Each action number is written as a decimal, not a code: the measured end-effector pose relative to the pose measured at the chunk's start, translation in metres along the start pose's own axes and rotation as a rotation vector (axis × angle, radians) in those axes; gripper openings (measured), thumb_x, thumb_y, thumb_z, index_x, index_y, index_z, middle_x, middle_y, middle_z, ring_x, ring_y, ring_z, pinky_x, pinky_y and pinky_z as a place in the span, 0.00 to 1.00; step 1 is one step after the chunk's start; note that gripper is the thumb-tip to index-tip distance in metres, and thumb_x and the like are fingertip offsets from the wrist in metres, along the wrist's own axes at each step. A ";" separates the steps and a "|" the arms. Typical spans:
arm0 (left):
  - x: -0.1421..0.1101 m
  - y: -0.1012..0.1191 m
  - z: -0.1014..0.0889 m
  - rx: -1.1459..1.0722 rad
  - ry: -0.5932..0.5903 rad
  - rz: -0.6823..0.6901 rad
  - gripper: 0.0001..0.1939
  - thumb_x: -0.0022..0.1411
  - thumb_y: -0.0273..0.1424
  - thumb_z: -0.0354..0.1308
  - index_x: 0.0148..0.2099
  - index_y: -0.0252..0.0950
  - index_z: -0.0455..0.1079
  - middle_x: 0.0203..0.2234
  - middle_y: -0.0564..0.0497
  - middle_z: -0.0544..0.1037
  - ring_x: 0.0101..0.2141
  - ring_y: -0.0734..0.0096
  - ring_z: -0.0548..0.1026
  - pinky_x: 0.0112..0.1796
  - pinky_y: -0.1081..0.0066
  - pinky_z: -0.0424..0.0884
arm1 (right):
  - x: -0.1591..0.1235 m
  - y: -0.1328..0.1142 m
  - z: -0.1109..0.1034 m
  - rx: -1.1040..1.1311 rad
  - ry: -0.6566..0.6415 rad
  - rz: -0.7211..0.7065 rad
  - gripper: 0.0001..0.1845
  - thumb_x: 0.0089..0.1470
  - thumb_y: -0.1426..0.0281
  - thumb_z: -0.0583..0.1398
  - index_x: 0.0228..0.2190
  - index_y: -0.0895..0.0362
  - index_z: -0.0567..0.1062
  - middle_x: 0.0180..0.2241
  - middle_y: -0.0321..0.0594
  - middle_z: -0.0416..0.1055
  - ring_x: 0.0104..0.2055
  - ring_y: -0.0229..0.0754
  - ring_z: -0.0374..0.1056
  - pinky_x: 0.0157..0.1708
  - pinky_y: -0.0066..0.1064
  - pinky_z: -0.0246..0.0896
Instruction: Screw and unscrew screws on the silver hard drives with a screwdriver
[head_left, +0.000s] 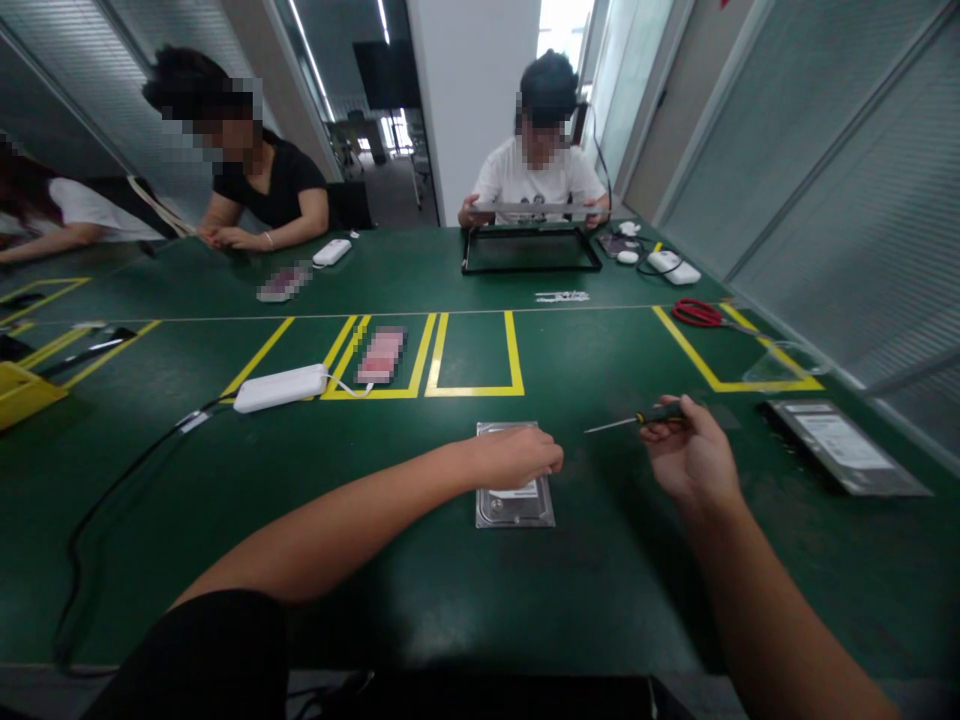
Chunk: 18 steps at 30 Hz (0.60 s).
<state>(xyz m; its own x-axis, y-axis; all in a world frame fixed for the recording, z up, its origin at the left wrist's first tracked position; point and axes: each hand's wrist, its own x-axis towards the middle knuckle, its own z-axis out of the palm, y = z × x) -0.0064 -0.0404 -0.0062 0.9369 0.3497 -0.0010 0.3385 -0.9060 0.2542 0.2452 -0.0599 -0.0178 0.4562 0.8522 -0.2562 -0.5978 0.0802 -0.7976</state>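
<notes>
A silver hard drive [516, 512] with a white label lies flat on the green table in front of me. My left hand [525, 457] is over its upper part, fingers curled together; what they hold, if anything, is hidden. To the right, my right hand [690, 450] is closed around the dark handle of a screwdriver [611, 426]. Its thin metal shaft points left, toward the drive, with the tip apart from it and from my left hand.
Another hard drive [840, 445] lies at the right, below red-handled scissors [697, 313]. A white power strip [281, 388] with a black cable and a phone [382, 355] lie left. Across the table, a person holds a flat panel [540, 210] above a black frame [531, 268]. A yellow bin [30, 395] stands far left.
</notes>
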 end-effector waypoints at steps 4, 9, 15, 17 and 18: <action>0.004 -0.003 0.003 0.070 0.011 0.019 0.05 0.67 0.25 0.53 0.42 0.33 0.70 0.35 0.47 0.76 0.36 0.67 0.72 0.39 0.69 0.67 | 0.000 0.001 -0.001 -0.013 -0.002 -0.006 0.08 0.49 0.66 0.63 0.29 0.59 0.74 0.18 0.29 0.64 0.17 0.29 0.58 0.18 0.23 0.59; 0.006 0.001 0.005 0.283 0.079 0.134 0.06 0.67 0.25 0.53 0.38 0.32 0.71 0.32 0.46 0.75 0.34 0.65 0.71 0.35 0.66 0.65 | 0.001 0.002 -0.001 -0.021 -0.011 0.003 0.08 0.50 0.66 0.63 0.29 0.58 0.74 0.17 0.29 0.64 0.17 0.30 0.58 0.18 0.23 0.59; 0.005 0.013 0.002 0.411 0.124 0.203 0.07 0.66 0.25 0.54 0.33 0.33 0.70 0.28 0.46 0.75 0.31 0.65 0.72 0.30 0.67 0.60 | 0.000 0.002 -0.001 -0.016 -0.014 0.005 0.10 0.47 0.66 0.65 0.29 0.59 0.73 0.18 0.29 0.63 0.18 0.29 0.58 0.19 0.23 0.58; 0.005 0.013 0.000 0.418 0.113 0.216 0.07 0.65 0.25 0.55 0.33 0.33 0.70 0.28 0.46 0.75 0.31 0.65 0.72 0.30 0.66 0.60 | -0.001 0.001 0.000 -0.014 -0.008 0.009 0.09 0.47 0.66 0.64 0.29 0.59 0.74 0.18 0.30 0.64 0.18 0.29 0.58 0.18 0.23 0.58; 0.006 0.012 -0.001 0.416 0.108 0.218 0.07 0.65 0.25 0.55 0.32 0.33 0.70 0.28 0.47 0.76 0.31 0.65 0.72 0.30 0.66 0.60 | -0.001 0.001 0.000 -0.013 -0.005 0.014 0.09 0.47 0.67 0.64 0.29 0.59 0.74 0.18 0.30 0.64 0.18 0.29 0.58 0.18 0.23 0.58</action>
<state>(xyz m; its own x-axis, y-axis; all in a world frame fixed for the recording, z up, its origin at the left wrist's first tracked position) 0.0031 -0.0492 -0.0024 0.9828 0.1441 0.1157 0.1627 -0.9716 -0.1716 0.2441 -0.0610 -0.0187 0.4445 0.8559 -0.2642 -0.5950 0.0617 -0.8013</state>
